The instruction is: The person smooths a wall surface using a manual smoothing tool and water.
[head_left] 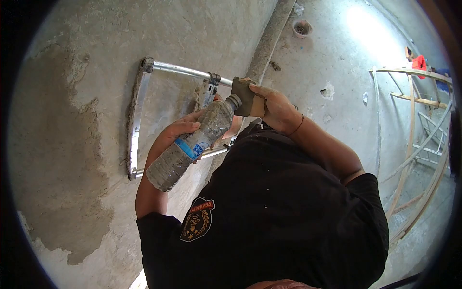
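Observation:
My left hand is wrapped round a clear plastic bottle with a blue label, tilted so its neck points up and right. The bottle looks dusty, and its neck ends right at a dark grey-brown slab with a tan layer along one side. My right hand grips that slab from the right, thumb on its upper face; I cannot tell whether it is a sponge or a folded piece. Both hands are close together in front of my black shirt. Behind the bottle is a metal tube frame with mortar-crusted ends.
A rough plastered wall with a darker patch fills the left. On the concrete floor are a small bucket, a chipped hole and bits of debris. Wooden frames and a red object stand at the right.

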Available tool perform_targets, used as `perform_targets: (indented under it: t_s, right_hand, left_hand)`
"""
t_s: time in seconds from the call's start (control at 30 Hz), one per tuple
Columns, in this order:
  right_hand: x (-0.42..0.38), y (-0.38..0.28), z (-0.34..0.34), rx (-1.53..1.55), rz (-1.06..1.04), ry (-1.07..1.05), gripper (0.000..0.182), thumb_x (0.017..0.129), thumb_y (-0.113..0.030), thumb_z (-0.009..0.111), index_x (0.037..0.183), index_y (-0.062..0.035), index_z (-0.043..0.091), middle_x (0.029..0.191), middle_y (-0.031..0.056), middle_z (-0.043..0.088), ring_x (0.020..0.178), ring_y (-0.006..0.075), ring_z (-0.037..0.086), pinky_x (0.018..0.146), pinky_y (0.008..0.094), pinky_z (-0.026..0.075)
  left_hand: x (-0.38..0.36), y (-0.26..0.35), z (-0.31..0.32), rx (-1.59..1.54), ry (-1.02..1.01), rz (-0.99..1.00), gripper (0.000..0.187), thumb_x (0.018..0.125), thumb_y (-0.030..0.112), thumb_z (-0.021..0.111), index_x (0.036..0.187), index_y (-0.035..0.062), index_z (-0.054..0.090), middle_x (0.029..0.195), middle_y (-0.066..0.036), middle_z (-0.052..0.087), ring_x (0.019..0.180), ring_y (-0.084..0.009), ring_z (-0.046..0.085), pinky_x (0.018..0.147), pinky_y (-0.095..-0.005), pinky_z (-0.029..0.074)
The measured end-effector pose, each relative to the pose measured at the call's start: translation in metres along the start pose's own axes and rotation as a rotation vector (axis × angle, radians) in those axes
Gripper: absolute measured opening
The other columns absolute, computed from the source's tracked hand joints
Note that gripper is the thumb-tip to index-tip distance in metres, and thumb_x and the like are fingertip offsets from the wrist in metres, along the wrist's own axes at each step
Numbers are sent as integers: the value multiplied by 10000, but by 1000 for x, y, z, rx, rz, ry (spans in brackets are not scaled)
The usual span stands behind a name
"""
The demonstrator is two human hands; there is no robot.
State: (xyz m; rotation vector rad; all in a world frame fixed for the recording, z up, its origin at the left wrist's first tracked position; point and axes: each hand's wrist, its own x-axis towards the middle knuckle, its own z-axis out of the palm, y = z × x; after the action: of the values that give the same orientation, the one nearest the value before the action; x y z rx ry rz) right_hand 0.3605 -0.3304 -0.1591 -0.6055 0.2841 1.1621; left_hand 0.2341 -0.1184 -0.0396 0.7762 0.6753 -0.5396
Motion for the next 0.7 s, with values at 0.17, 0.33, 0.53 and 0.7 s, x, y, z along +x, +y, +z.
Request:
perform_targets:
  t_s: [0.17,0.33,0.53,0.7]
  right_hand:
    - [-2,-3,1,-61,36,30,389,1041,-241,452,1334,11,485,1239,111,602,1124,217,610,1008,391,472]
    - [-4,-5,4,-5,15,34,376,1050,-236,422,1332,3,490,1252,116,601,1119,214,615,1022,390,470]
    - [1,-13,-1,86,-34,10,379,1049,-257,419,1326,-8,484,1259,113,601,1137,223,616,1006,399,494]
    - [5,-25,-11,94,-63,55,381,1043,-258,431,1311,7,485,1236,117,608,1124,251,622,998,420,499]
  left_hand:
    - [1,0,-2,35,-34,-11,754,825,180,666,1451,-71,330,1140,-227,630,821,-181,721,634,-227,614]
    - [6,-6,0,107,-11,11,866,747,214,717,1478,-38,327,1235,-194,599,1059,-197,663,894,-281,555]
    - [12,-14,-15,348,94,249,953,670,277,765,1479,-8,350,1260,-165,588,1199,-251,569,1028,-361,444]
    - [10,-10,-37,467,135,496,889,642,260,817,1396,-7,430,1214,-135,608,1111,-230,609,977,-381,484]
